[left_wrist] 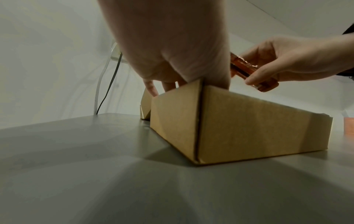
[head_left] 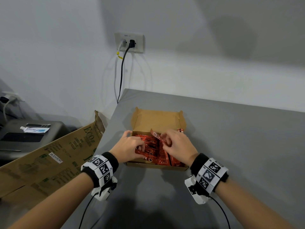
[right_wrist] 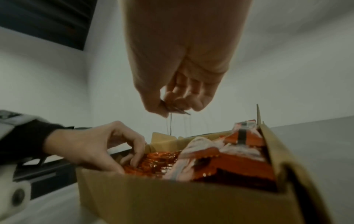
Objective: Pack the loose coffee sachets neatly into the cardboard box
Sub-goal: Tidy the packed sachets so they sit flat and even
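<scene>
An open cardboard box (head_left: pixel 156 166) sits on the grey table (head_left: pixel 239 146), its lid (head_left: pixel 156 120) folded back. Rows of red coffee sachets (head_left: pixel 153 153) stand inside. My left hand (head_left: pixel 132 146) reaches in at the left, thumb and bent fingers (right_wrist: pixel 135 157) gripping the packed sachets (right_wrist: pixel 162 159). My right hand (head_left: pixel 165 141) pinches one red sachet (head_left: pixel 157 136) tilted above the middle of the box; the held sachet (left_wrist: pixel 243 66) is clear of the rim. Another sachet (head_left: pixel 180 130) shows at the far right corner, in or out I cannot tell.
The table's left edge runs close by the box. Below it leans a big brown carton (head_left: pixel 49 162), with a dark grey machine (head_left: pixel 29 134) further left. A wall socket (head_left: pixel 129 42) with two cables hangs behind. Bare tabletop lies right of the box.
</scene>
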Tool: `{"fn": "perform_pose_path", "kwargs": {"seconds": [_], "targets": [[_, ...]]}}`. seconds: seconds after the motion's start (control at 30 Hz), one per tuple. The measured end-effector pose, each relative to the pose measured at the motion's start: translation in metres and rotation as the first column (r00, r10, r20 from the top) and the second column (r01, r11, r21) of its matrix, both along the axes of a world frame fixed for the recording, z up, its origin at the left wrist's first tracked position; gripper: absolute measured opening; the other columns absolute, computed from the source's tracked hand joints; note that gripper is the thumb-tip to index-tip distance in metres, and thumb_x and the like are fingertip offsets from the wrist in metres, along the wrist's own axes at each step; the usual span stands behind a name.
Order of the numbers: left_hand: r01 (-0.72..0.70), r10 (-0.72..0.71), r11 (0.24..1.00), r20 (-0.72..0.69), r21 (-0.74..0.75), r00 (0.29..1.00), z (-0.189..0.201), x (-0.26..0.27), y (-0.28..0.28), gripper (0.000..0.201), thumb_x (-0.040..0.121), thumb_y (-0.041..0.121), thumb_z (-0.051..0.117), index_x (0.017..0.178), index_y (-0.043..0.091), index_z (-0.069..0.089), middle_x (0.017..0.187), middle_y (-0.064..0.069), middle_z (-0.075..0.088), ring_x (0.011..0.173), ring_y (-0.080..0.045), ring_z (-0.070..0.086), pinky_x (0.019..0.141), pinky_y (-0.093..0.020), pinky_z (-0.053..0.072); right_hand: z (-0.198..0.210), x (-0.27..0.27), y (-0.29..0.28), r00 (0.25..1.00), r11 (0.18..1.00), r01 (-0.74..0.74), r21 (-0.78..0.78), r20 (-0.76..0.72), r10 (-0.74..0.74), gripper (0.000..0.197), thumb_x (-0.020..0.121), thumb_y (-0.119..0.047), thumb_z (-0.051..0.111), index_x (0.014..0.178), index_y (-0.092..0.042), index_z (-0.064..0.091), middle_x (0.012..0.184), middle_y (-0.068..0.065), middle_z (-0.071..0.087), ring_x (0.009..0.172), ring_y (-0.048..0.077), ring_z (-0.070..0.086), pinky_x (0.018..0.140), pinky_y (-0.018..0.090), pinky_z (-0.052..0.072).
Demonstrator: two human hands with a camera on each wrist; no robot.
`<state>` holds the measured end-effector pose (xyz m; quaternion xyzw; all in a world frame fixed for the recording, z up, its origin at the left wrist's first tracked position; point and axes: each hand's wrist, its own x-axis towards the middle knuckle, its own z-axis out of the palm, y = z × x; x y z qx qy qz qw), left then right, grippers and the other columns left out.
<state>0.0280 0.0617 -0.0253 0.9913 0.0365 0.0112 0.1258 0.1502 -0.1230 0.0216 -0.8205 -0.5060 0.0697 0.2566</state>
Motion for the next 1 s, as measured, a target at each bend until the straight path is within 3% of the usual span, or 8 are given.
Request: {"fn": "perform_pose_path", "kwargs": {"seconds": [0.13, 0.23, 0.33, 0.43, 0.5, 0.73, 0.9, 1.0], "targets": [[-0.006, 0.006, 1.000, -0.011, -0.008, 1.000, 0.000, 0.000, -0.001, 0.026, 0.078, 0.045, 0.068, 0.087, 0.022, 0.063, 0.092, 0.009, 0.062, 0.093, -0.010, 0.057, 0.104, -0.029, 0.005, 0.000, -0.007, -0.002, 1.000, 0.998, -0.015, 0.062, -0.019, 0.017, 0.009, 0.082, -0.011, 0.053, 0.080, -0.013, 0.044, 0.082, -0.003, 0.047, 0.070, 0.017, 0.047, 0.063, 0.028, 0.042], [-0.008, 0.008, 1.000, -0.014, -0.001, 1.000, 0.001, 0.001, -0.001, 0.025, 0.079, 0.047, 0.067, 0.088, 0.023, 0.063, 0.093, 0.011, 0.061, 0.094, -0.008, 0.056, 0.104, -0.028, 0.004, -0.001, -0.009, -0.002, 0.984, 0.998, -0.035, 0.060, -0.172, 0.045, 0.010, 0.091, -0.010, 0.043, 0.091, -0.015, 0.035, 0.079, 0.001, 0.053, 0.067, 0.019, 0.053, 0.061, 0.030, 0.045], [-0.001, 0.001, 1.000, -0.009, 0.008, 1.000, 0.001, 0.000, -0.001, 0.026, 0.079, 0.046, 0.067, 0.089, 0.023, 0.063, 0.095, 0.011, 0.062, 0.096, -0.009, 0.056, 0.104, -0.029, 0.004, 0.001, -0.009, -0.001, 0.977, 0.997, -0.056, -0.052, -0.210, 0.044, 0.029, 0.089, -0.023, 0.055, 0.109, -0.018, 0.034, 0.086, -0.002, 0.059, 0.063, 0.006, 0.054, 0.059, 0.018, 0.040], [0.007, -0.007, 1.000, 0.014, 0.006, 1.000, -0.001, 0.000, 0.000, 0.026, 0.078, 0.045, 0.068, 0.088, 0.021, 0.064, 0.094, 0.010, 0.063, 0.096, -0.011, 0.057, 0.102, -0.029, 0.006, 0.002, -0.007, -0.002, 0.973, 0.978, -0.073, -0.193, -0.227, 0.028, 0.077, 0.083, -0.031, 0.057, 0.145, -0.014, 0.015, 0.125, 0.007, 0.047, 0.108, 0.015, 0.050, 0.094, 0.028, 0.042], [0.014, -0.014, 1.000, 0.027, 0.006, 1.000, -0.004, 0.001, 0.001, 0.028, 0.078, 0.047, 0.067, 0.090, 0.021, 0.065, 0.095, 0.011, 0.064, 0.097, -0.011, 0.058, 0.101, -0.028, 0.007, 0.001, -0.006, -0.003, 0.970, 0.977, -0.093, -0.193, -0.238, 0.045, 0.069, 0.094, -0.026, 0.043, 0.150, -0.011, 0.005, 0.116, 0.003, 0.042, 0.108, 0.014, 0.038, 0.101, 0.030, 0.034], [0.022, -0.022, 1.000, 0.043, 0.003, 0.999, -0.007, 0.000, 0.002, 0.036, 0.079, 0.048, 0.066, 0.104, 0.021, 0.066, 0.105, 0.007, 0.067, 0.105, -0.014, 0.058, 0.105, -0.032, 0.007, -0.002, -0.006, -0.001, 0.965, 0.984, -0.155, -0.089, -0.225, 0.132, 0.046, 0.099, -0.008, 0.031, 0.145, -0.008, 0.026, 0.100, -0.007, 0.034, 0.086, -0.005, 0.037, 0.086, 0.007, 0.029], [0.005, -0.005, 1.000, 0.025, 0.011, 1.000, -0.004, 0.001, 0.000, 0.033, 0.081, 0.048, 0.063, 0.102, 0.022, 0.066, 0.107, 0.010, 0.066, 0.107, -0.009, 0.056, 0.108, -0.030, 0.006, -0.006, -0.009, 0.000, 0.963, 0.987, -0.156, -0.024, -0.227, 0.147, 0.043, 0.098, -0.007, 0.038, 0.142, -0.009, 0.036, 0.102, -0.004, 0.039, 0.090, 0.010, 0.045, 0.085, 0.006, 0.035], [-0.017, 0.016, 0.999, 0.010, 0.043, 1.000, -0.001, 0.001, -0.001, 0.024, 0.082, 0.042, 0.063, 0.094, 0.022, 0.065, 0.100, 0.009, 0.064, 0.101, -0.011, 0.057, 0.112, -0.035, 0.008, -0.007, -0.013, 0.002, 0.966, 0.985, -0.171, -0.027, -0.202, 0.162, 0.033, 0.095, -0.010, 0.049, 0.126, -0.012, 0.057, 0.099, -0.004, 0.041, 0.087, 0.003, 0.042, 0.083, 0.002, 0.032]]}}
